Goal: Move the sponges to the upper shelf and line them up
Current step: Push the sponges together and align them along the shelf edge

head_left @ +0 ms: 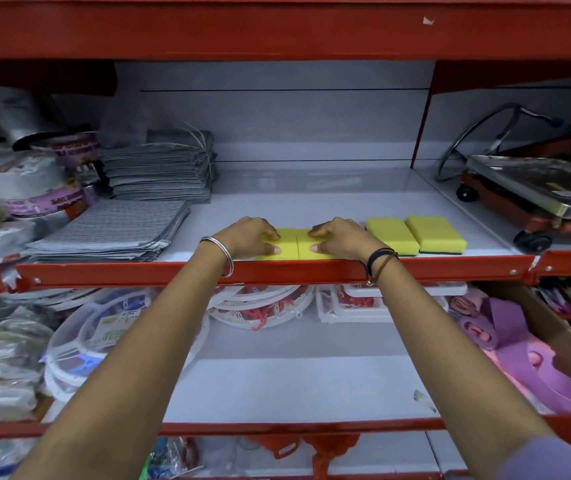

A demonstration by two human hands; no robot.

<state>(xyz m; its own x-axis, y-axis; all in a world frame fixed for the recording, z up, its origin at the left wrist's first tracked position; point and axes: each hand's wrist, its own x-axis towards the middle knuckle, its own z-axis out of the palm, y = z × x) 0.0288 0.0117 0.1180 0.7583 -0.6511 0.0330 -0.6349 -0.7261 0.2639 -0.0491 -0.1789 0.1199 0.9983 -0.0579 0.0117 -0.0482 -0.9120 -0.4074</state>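
My left hand (249,237) clamps 1 yellow sponge (282,245), thumb on its near face, fingers curled over the top; my right hand (341,237) clamps its neighbour (304,244) the same way. These 2 sponges touch side by side at the front lip of the upper shelf (311,188). At 3 o'clock sit 2 more sponges (392,234), (435,233), touching. Folded grey cloths (111,233) lie at 9 o'clock
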